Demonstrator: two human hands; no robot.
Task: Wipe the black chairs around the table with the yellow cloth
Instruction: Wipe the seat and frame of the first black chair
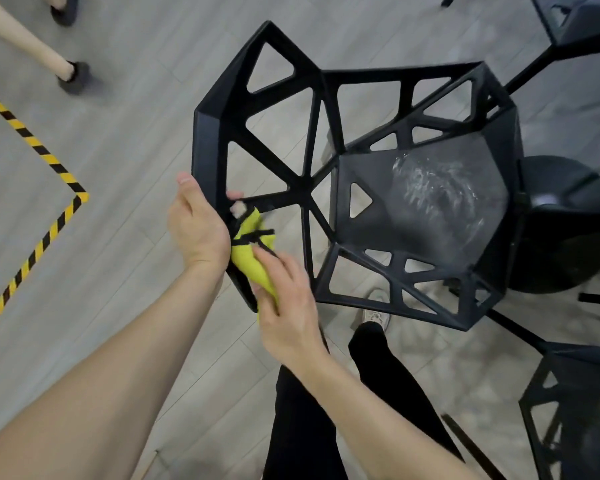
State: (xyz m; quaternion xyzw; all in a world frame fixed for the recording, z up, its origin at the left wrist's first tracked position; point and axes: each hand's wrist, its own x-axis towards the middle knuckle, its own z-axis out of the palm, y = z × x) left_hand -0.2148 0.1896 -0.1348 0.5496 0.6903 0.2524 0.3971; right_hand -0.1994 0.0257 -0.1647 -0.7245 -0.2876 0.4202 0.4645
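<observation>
Black chair (361,188) is standing on the floor (101,150), backrest toward the viewer's left, seat toward the right; its front-to-back axis is running left-right in view. The yellow cloth (248,261) is sitting bunched against the lower near edge of the backrest lattice, some of it poking through the struts.

Left hand (198,226) is gripping the backrest's outer rim, thumb over the outside, fingertips curling into an opening. Right hand (286,313) is pinching the cloth, fingers curled round the wad and pressing it to the frame.

Handling, as a judgement: cloth is looking soft, light and easily snagged on the thin struts, so keeping it wadded is best. Chair is looking rigid; the rim is the place to brace.

Seat panel (426,206) is showing whitish smears, probably needing a pass.
</observation>
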